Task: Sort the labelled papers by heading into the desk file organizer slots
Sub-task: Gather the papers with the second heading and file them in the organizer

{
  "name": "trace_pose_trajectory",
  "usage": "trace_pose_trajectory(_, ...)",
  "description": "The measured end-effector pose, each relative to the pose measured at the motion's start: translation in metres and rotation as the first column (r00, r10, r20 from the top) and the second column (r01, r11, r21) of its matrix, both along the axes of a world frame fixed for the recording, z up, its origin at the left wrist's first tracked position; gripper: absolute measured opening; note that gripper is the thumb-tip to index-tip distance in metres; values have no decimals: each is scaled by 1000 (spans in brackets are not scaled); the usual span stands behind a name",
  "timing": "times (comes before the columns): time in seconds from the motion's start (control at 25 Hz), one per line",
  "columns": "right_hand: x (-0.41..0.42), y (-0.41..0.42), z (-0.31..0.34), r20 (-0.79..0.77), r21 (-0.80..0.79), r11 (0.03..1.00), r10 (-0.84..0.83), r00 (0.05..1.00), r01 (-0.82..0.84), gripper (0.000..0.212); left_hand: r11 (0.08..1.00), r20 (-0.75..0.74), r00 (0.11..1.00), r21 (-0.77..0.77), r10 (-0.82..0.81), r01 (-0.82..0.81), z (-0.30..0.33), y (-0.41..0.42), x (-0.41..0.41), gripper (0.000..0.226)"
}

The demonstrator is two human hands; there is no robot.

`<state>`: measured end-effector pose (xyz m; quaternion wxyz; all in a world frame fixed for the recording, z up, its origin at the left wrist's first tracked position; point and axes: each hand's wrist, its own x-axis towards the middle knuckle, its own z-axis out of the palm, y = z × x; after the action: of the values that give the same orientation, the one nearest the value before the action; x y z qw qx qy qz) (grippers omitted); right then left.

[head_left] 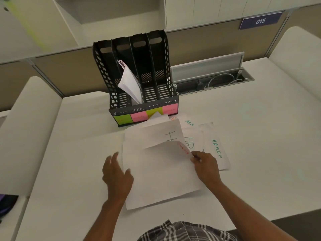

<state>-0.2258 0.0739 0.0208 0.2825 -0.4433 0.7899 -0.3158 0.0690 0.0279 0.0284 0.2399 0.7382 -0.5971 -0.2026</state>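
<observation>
A black file organizer [104, 70] with several slots stands at the desk's back, green and pink sticky labels [139, 116] along its front. One slot holds a curled bundle of papers [129, 82]. Loose sheets lie in front of it: a large white sheet with red lettering [161, 174] on top, HR sheets [189, 141] under it, and ADMIN sheets [217, 148] to the right. My right hand [205, 166] pinches the right edge of the top sheet, lifting it. My left hand [116, 173] rests at that sheet's left edge, fingers spread.
An open cable tray [213, 79] with wires sits in the desk behind and right of the organizer. A partition wall [69, 72] runs along the back, carrying a 015 sign [260, 21]. A dark object [7, 204] lies at the left edge.
</observation>
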Motion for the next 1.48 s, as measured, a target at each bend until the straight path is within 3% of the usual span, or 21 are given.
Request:
trace_pose_trajectory(0.08, -3, -3, 0, -57, -56, 998, 18, 998, -21, 22, 955, 125, 947, 3, -296, 298, 14, -19, -18, 81)
trace_pose_trajectory(0.16, -3, -5, 0, -127, -132, 990, 23, 992, -40, 18, 862, 117, 856, 139, -504, 488, 21, -35, -39, 83)
trace_pose_trajectory(0.28, -3, -7, 0, -130, -288, 957, -17, 991, -21, 16, 811, 33, 834, 257, -551, 526, 17, -52, -60, 74)
trace_pose_trajectory(0.4, -6, -12, 2, -25, -280, 959, 42, 999, -47, 15, 772, 30, 790, 238, -613, 590, 8, -59, -59, 26)
trace_pose_trajectory(0.48, -11, -26, 8, 34, -259, 962, 99, 995, -87, 10, 793, -33, 817, 221, -575, 567, 0, -58, -49, 11)
trace_pose_trajectory(0.6, -25, -82, 21, 52, -208, 978, -20, 998, 30, 19, 855, -118, 874, 182, -472, 486, -11, -52, -33, 11)
trace_pose_trajectory(0.68, -32, -129, 26, -40, -37, 999, 0, 999, -1, 29, 865, -116, 881, 169, -459, 472, -16, -47, -28, 11)
trace_pose_trajectory(0.84, -30, -192, 22, -68, 257, 948, 211, 975, -187, 45, 883, -166, 899, 182, -405, 432, -19, -49, -24, 15)
trace_pose_trajectory(0.92, -27, -204, 16, 2, 270, 943, 203, 979, -196, 43, 893, -218, 913, 222, -346, 392, -16, -51, -21, 15)
trace_pose_trajectory(1.0, -21, -212, 13, 10, 243, 947, 212, 977, -208, 27, 903, -287, 915, 242, -283, 354, -14, -55, -17, 9)
trace_pose_trajectory(1.04, -21, -213, 11, -9, 218, 950, 232, 973, -224, 15, 905, -318, 911, 247, -262, 347, -14, -55, -14, 13)
trace_pose_trajectory(1.16, -20, -202, 20, -60, 86, 964, 256, 965, -250, 17, 898, -370, 893, 251, -256, 362, -12, -55, -8, 23)
trace_pose_trajectory(1.24, -24, -188, 33, -168, -91, 960, 248, 954, -266, 20, 900, -392, 876, 209, -282, 383, -11, -53, -5, 36)
trace_pose_trajectory(1.36, -27, -166, 63, -371, -352, 841, 279, 886, -412, 23, 909, -426, 865, 187, -266, 372, -9, -48, -1, 38)
trace_pose_trajectory(1.48, -30, -146, 97, -360, -532, 738, 245, 900, -414, 23, 917, -455, 865, 211, -213, 337, -8, -46, 0, 25)
